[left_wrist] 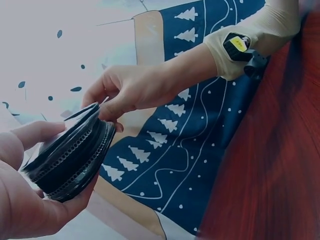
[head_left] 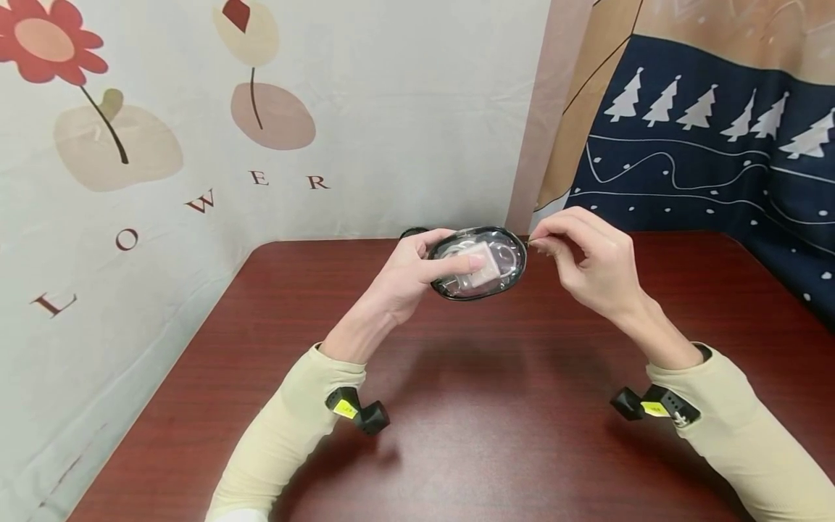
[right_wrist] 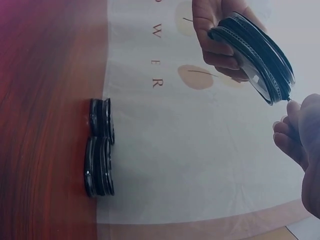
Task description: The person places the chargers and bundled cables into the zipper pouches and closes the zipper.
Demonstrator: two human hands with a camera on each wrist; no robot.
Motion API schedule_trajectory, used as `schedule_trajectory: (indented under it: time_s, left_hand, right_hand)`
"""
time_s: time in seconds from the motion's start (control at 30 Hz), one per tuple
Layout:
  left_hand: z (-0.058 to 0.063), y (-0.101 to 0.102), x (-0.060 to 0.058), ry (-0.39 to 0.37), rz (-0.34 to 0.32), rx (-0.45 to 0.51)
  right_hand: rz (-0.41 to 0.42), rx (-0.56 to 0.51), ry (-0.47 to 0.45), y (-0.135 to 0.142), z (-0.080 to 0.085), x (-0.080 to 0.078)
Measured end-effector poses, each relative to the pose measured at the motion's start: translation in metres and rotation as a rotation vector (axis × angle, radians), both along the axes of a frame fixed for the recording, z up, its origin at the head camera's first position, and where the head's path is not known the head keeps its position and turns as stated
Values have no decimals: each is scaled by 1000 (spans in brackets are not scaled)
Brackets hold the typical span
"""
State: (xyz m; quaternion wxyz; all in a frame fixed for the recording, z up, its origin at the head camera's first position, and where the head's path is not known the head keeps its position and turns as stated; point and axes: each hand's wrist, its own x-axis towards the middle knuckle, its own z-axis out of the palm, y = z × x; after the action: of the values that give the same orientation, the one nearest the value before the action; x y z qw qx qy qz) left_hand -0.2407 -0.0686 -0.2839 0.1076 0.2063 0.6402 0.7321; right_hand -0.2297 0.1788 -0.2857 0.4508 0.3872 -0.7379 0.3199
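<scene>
My left hand (head_left: 407, 270) grips an oval clear pouch (head_left: 459, 291) with black edging, raised above the back of the table. Its thumb lies across the see-through front, and the other fingers are behind. Inside the pouch show a white block, like a charger (head_left: 484, 262), and a coiled white cable (head_left: 505, 255). At the pouch's right end, my right hand (head_left: 596, 264) pinches the small zipper pull (right_wrist: 289, 99) between thumb and forefinger. Dark zipper tape (left_wrist: 75, 160) runs round the pouch's side in the left wrist view.
Two similar black-edged pouches, one here (right_wrist: 99, 167) and another beside it (right_wrist: 101, 117), stand at the back of the reddish-brown table (head_left: 509, 435). Behind the table hang a pale curtain (head_left: 404, 123) with flower prints and a dark blue one (head_left: 691, 159) with white trees.
</scene>
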Motion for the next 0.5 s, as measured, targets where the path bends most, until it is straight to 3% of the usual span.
schedule_trajectory:
  time_s: [0.3,0.5]
  left_hand:
    - [1,0,3,-24,-64,-136]
    - [2,-1,5,-5,-64,-204]
  right_hand:
    - [53,34,3,-1,-4,-1]
    - [63,69,-8,-3,-5,0]
